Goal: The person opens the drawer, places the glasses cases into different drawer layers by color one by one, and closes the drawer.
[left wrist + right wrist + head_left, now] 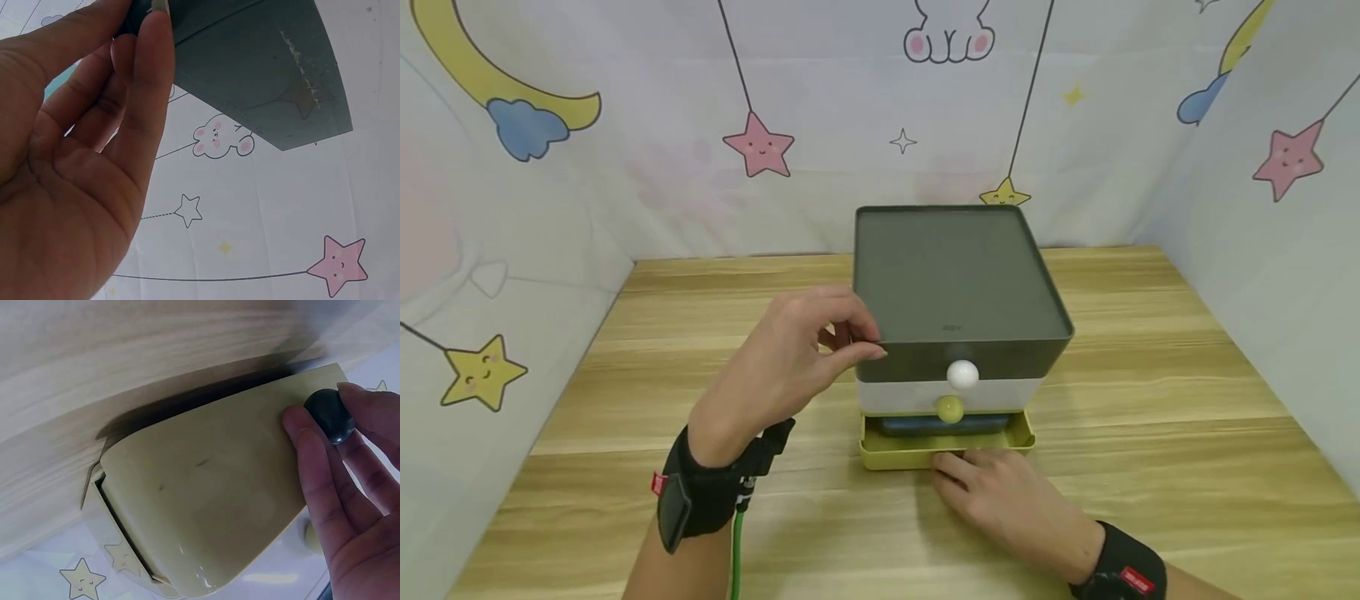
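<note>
A small drawer box with a dark grey-green top (955,275) stands on the table. My left hand (786,358) pinches the front left corner of its rim between thumb and fingers; the dark side wall (250,62) shows in the left wrist view. The bottom yellow-green drawer (891,459) is pulled partway out, with a flat dark blue thing (917,426) inside. At the drawer's front, my right hand (1000,504) holds its round dark knob (329,417) with thumb and fingertips. That knob is hidden behind the hand in the head view.
Above the drawer are a yellow-green knob (951,409) and a white knob (962,375) on the upper drawers. A wooden table (715,308) lies under the box. Cloth walls with printed stars stand around it. A green cable (736,550) hangs from the left wrist strap.
</note>
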A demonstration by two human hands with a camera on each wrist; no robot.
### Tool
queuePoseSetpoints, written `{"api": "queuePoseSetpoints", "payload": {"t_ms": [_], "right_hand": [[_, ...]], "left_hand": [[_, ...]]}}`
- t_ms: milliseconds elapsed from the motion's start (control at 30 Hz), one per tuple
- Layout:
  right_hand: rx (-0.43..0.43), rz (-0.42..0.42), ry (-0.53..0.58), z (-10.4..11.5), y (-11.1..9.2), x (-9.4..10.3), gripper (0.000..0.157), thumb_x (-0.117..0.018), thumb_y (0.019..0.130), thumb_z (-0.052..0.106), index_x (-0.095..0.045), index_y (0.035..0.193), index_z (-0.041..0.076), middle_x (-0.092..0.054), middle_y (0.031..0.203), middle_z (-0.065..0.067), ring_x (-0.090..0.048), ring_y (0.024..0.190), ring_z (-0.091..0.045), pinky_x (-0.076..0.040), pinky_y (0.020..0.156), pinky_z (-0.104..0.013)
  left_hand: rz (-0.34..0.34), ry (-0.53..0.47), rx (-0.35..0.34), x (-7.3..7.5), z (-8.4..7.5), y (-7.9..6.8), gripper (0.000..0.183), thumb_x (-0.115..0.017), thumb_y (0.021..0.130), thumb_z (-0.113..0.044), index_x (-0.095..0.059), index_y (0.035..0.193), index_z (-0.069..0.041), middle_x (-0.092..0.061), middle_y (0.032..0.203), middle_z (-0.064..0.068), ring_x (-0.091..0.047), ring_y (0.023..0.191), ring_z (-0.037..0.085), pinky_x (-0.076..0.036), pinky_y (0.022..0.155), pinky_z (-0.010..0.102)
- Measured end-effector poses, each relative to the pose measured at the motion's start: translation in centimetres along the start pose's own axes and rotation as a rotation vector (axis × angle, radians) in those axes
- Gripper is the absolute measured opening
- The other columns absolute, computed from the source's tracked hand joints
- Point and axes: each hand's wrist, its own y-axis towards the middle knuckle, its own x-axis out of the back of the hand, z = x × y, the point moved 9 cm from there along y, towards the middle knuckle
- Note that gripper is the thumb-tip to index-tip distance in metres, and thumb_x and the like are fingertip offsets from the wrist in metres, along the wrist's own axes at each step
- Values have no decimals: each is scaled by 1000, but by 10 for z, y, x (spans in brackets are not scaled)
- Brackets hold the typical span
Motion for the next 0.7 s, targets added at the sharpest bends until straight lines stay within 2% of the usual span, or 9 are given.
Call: {"api": "queuePoseSetpoints", "payload": {"t_ms": [200,367,700], "right_hand": [[-40,-31,10,-11,3,-2,18,-51,88,8,-64,100,10,-58,110,-1,-58,75,-16,-51,55,-32],[-61,-30,8,-19,7,-6,20,-48,89,8,-64,101,10,-58,111,-1,-58,74,-16,-52,57,-32],[-110,-38,-10,-31,11,-14,20,-49,92,12,-66,102,10,-60,113,0,-58,83,-17,-52,60,-30]], "left_hand": [[0,0,-3,0,1,0,12,-78,79,-13,-68,81,-19,-59,79,-13,-52,69,2,-52,61,27],[-2,2,-2,0,1,0,13,-79,79,-12,-68,81,-19,-59,79,-13,-52,69,2,-52,61,27],[-4,7,-6,1,0,0,12,-79,79,-12,-68,80,-18,-59,79,-12,-51,68,3,-51,61,27]]}}
